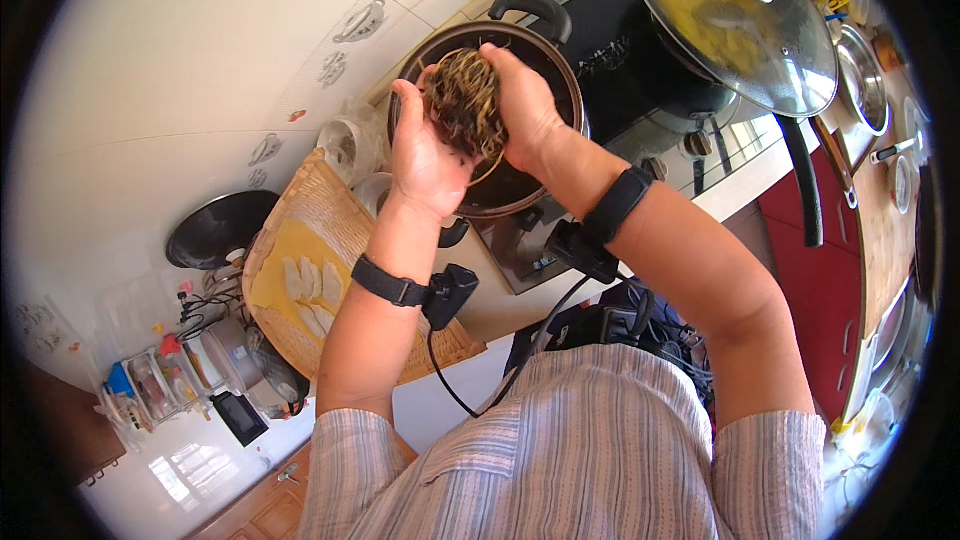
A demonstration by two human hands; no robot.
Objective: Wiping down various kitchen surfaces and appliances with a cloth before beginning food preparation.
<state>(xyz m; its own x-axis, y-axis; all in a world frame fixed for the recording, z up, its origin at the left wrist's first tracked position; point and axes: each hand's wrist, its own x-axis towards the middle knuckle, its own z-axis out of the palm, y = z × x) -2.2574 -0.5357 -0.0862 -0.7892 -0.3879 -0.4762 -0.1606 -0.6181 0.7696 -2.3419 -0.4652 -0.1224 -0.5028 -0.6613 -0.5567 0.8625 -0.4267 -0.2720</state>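
A bundle of dark, stringy, root-like plant matter [466, 101] is held between my two hands, over a dark round pot [491, 202]. The palm of my left hand [429, 165] supports it from the left and below, thumb apart. Against its right side presses my right hand [527, 111], with the fingers partly hidden behind the bundle. Dark contents show inside the pot below. One loose strand hangs from the bundle's lower edge. Each wrist wears a black strap with a small cabled device.
Right of the pot, a lidded pan [739, 30] with yellow food stands on the black glass hob [600, 52]. A woven tray [442, 352] holding several dumplings lies at lower left, beside glass jars [341, 146]. The pan's black handle [804, 187] juts over the counter's front edge.
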